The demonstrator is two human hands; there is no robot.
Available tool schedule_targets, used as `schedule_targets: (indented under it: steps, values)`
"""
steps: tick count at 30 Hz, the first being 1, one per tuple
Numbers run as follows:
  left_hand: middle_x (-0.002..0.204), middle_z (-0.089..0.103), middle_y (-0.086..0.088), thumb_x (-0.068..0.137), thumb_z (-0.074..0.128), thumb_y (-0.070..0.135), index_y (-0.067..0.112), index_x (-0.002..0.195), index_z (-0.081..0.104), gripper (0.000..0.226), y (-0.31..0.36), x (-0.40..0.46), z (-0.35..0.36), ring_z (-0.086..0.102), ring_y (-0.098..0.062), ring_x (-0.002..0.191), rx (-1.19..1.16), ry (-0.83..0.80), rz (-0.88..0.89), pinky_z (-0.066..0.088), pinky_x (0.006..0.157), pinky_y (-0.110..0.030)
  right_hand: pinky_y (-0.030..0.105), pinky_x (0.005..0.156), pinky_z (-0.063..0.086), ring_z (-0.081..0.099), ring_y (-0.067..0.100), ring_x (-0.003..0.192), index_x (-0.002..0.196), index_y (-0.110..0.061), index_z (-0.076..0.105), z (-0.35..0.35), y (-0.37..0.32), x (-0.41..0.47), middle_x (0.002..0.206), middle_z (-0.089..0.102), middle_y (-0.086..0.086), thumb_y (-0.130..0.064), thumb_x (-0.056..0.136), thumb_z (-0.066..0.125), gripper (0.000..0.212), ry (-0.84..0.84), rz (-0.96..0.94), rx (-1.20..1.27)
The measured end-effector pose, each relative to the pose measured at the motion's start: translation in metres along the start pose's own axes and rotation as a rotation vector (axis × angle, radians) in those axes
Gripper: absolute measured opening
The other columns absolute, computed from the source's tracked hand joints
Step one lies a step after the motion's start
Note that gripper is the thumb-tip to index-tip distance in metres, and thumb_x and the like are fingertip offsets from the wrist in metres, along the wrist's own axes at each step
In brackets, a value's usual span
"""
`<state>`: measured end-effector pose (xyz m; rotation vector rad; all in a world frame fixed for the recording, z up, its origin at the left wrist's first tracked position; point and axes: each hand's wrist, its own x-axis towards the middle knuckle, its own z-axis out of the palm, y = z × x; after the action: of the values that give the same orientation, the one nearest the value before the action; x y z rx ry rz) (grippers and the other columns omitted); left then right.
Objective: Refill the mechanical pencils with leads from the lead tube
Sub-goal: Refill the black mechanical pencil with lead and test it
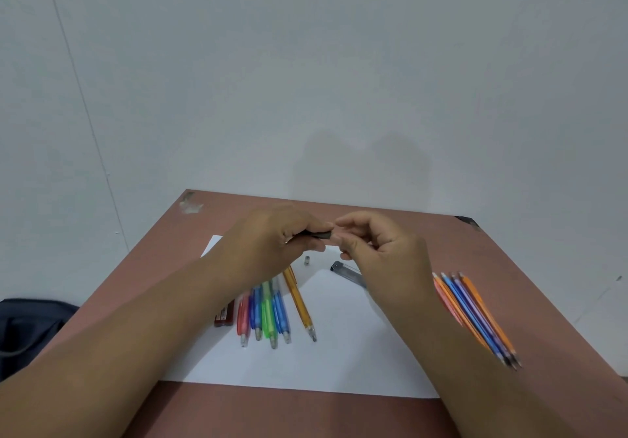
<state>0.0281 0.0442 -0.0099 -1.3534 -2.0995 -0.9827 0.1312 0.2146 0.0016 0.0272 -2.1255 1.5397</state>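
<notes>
Hands met above the white paper [339, 352] on the brown table [509, 250]. The left hand [272, 244] gripped a dark pencil [319, 234] held level, its end toward the right hand [380, 250], whose curled fingertips pinched at that end. A clear lead tube [350, 273] lay on the paper below, near a small cap [307, 261]. Coloured pencils [268, 308] lay beside an orange pencil [300, 305]; thin pencils [475, 315] lay right.

My left hand [272, 244] hiding most of the dark pencil [319, 234], pencil tops under my wrist, lead too thin to see, bag [27, 329] cut off at left edge
</notes>
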Motion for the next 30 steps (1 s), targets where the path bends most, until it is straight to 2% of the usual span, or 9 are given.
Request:
schedule_targets:
  steps: [3,5,8,11,14,19,23,26,30]
  values:
    - [0.094,0.074,0.009,0.090,0.072,0.017,0.023,0.112,0.073,0.023,-0.006,0.001,-0.003,0.066,-0.010,0.083,0.062,-0.018,-0.038,0.059,0.071,-0.039,0.019,0.066,0.058,0.068,0.005,0.084,0.101,-0.029,0.073,0.005,0.008,0.004,0.087,0.071,-0.014,-0.013,0.091,0.072,0.019,-0.024,-0.016,-0.096]
    - [0.098,0.073,0.010,0.094,0.067,0.015,0.025,0.115,0.072,0.023,-0.009,0.001,-0.006,0.064,-0.011,0.089,0.118,-0.031,-0.102,0.057,0.078,-0.038,0.028,0.076,0.060,0.064,0.008,0.089,0.107,-0.028,0.071,0.008,0.017,0.007,0.093,0.066,-0.015,-0.017,0.093,0.071,0.018,-0.050,-0.023,-0.281]
    - [0.108,0.072,0.009,0.099,0.058,0.022,0.029,0.120,0.070,0.025,-0.013,0.001,-0.012,0.061,-0.010,0.098,0.159,-0.074,-0.244,0.053,0.087,-0.034,0.018,0.092,0.038,0.049,0.009,0.114,0.123,-0.032,0.066,0.014,0.024,0.011,0.115,0.061,-0.014,-0.027,0.101,0.059,0.024,-0.221,-0.075,-0.735]
    - [0.106,0.071,0.013,0.100,0.057,0.024,0.032,0.116,0.070,0.022,-0.018,-0.002,-0.014,0.061,-0.004,0.095,0.151,-0.103,-0.298,0.053,0.086,-0.029,0.026,0.104,0.037,0.039,0.012,0.126,0.138,-0.038,0.057,0.021,0.029,0.014,0.134,0.057,-0.015,-0.036,0.104,0.049,0.035,-0.325,-0.090,-0.926]
    - [0.101,0.071,0.014,0.099,0.059,0.025,0.030,0.111,0.072,0.018,-0.022,-0.003,-0.013,0.061,-0.001,0.088,0.152,-0.114,-0.312,0.053,0.081,-0.026,0.033,0.103,0.041,0.041,0.013,0.121,0.137,-0.041,0.057,0.027,0.032,0.015,0.132,0.058,-0.019,-0.040,0.106,0.043,0.034,-0.369,-0.108,-1.026]
    - [0.089,0.064,0.021,0.098,0.063,0.024,0.027,0.107,0.074,0.015,-0.026,-0.001,-0.009,0.057,0.003,0.078,0.143,-0.126,-0.306,0.045,0.072,-0.013,0.034,0.094,0.048,0.047,0.007,0.107,0.109,-0.034,0.072,0.028,0.038,0.015,0.104,0.064,-0.021,-0.039,0.100,0.057,0.018,-0.256,-0.164,-0.957]
    - [0.082,0.057,0.025,0.097,0.062,0.026,0.027,0.104,0.074,0.013,-0.024,-0.002,-0.009,0.056,0.005,0.076,0.116,-0.128,-0.297,0.042,0.070,-0.016,0.006,0.082,0.038,0.048,0.002,0.099,0.105,-0.031,0.072,0.022,0.033,0.013,0.090,0.058,-0.027,-0.031,0.100,0.059,0.014,-0.126,-0.183,-0.748]
    - [0.082,0.059,0.027,0.095,0.066,0.027,0.029,0.104,0.074,0.012,-0.023,-0.001,-0.009,0.059,0.003,0.078,0.075,-0.102,-0.278,0.048,0.071,-0.018,0.024,0.078,0.056,0.062,0.007,0.091,0.099,-0.036,0.074,0.015,0.026,0.010,0.088,0.067,-0.022,-0.024,0.097,0.065,0.016,-0.004,-0.097,-0.356]
    - [0.085,0.063,0.026,0.094,0.069,0.022,0.027,0.106,0.075,0.015,-0.020,-0.001,-0.006,0.063,-0.001,0.082,0.032,-0.090,-0.247,0.054,0.075,-0.026,0.018,0.063,0.055,0.064,0.004,0.082,0.089,-0.045,0.072,0.012,0.014,0.004,0.087,0.070,-0.017,-0.021,0.095,0.068,0.025,0.005,-0.044,-0.134]
